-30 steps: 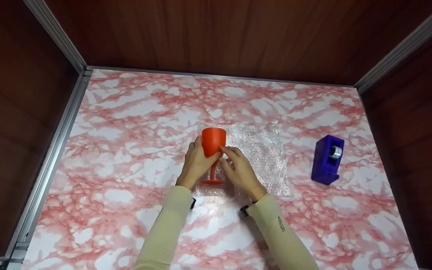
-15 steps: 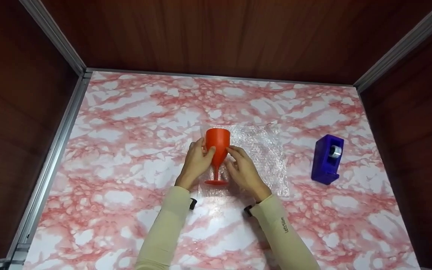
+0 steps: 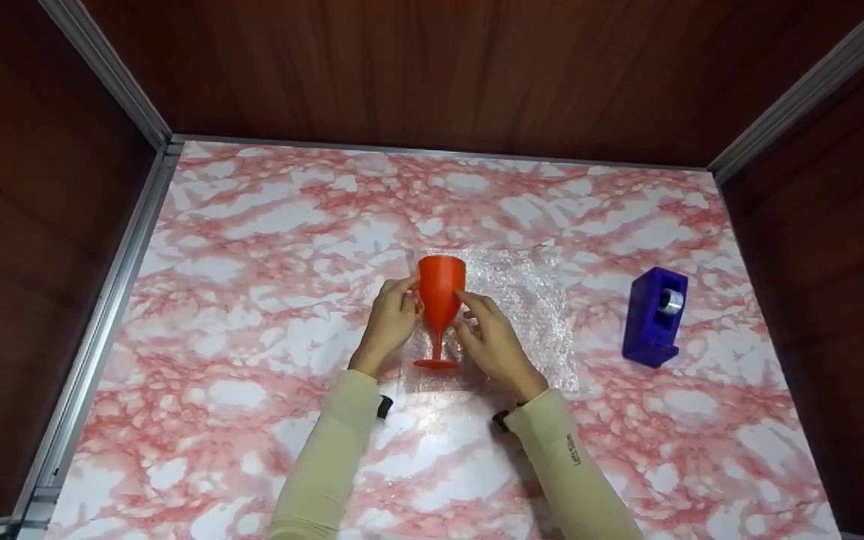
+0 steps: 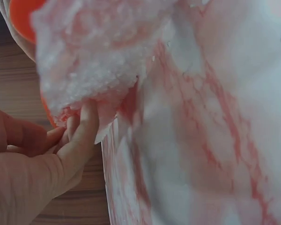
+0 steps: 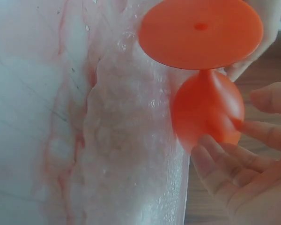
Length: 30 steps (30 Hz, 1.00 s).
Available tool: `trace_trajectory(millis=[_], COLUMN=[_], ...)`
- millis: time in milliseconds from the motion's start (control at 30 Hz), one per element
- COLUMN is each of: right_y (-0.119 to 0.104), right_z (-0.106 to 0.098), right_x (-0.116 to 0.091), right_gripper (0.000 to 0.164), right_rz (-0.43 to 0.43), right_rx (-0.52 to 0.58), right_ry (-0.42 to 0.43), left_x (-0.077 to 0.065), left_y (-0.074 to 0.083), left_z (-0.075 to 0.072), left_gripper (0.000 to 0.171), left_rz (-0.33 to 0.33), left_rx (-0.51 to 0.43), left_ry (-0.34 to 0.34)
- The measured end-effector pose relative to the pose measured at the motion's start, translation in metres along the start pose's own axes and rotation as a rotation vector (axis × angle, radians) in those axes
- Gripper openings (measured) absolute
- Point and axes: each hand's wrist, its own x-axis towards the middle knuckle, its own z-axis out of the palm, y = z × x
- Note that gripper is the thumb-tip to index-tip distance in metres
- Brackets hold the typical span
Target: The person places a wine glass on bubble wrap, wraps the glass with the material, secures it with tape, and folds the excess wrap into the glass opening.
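Dark wooden walls [image 3: 432,75] are rising behind and on either side of the orange goblet [image 3: 441,289], and a pink-and-white worktop [image 3: 274,202] is spreading all round it. A sheet of bubble wrap [image 3: 522,330] is lying beneath the goblet, most of it extending to the goblet's right. Pale sleeves [image 3: 327,450] are covering both forearms on the goblet's near side.

The goblet itself is lying on its side between the two hands, its foot pointing towards the person and its rim pointing away. The right wrist view is showing the flat underside of the foot, which the head view is not revealing. The left wrist view is showing the wrap's edge standing raised beside the goblet and hiding most of it; from above, that lift is hardly showing.

At the goblet's left, the left hand [image 3: 391,322] is bending its fingers and thumb together, pinching that raised edge. At its right, the right hand [image 3: 496,341] is keeping its fingers loosely spread, fingertips touching the bowl and thumb standing apart from it.

Well to the goblet's right, a purple tape dispenser [image 3: 651,322] is standing, holding a roll of tape [image 3: 670,301].
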Motion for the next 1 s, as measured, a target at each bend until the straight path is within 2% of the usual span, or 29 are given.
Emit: trace_trajectory(millis=[133,233,433,633,1000], right_y=[0.003,0.005,0.010,0.012,0.015], right_z=[-0.002,-0.002,-0.002,-0.004,-0.006], right_x=[0.000,-0.001,-0.004,-0.006,-0.010], right_gripper=[0.047,0.047,0.046,0.046,0.056], right_rz=[0.023,0.027,0.031,-0.005,-0.014], right_rx=[0.017,0.029,-0.023,-0.070,-0.058], right_ry=[0.005,0.011,0.038,0.069,0.069], left_x=[0.001,0.002,0.002,0.001,0.002], left_y=[-0.002,-0.003,-0.004,-0.003,0.001], left_z=[0.002,0.005,0.010,0.012,0.016], left_gripper=[0.045,0.048,0.045,0.046,0.049], left_rz=[0.020,0.034,0.035,0.041,0.031], left_rx=[-0.065,-0.074,-0.040,0.001,0.009], left_ry=[0.003,0.018,0.041,0.024,0.011])
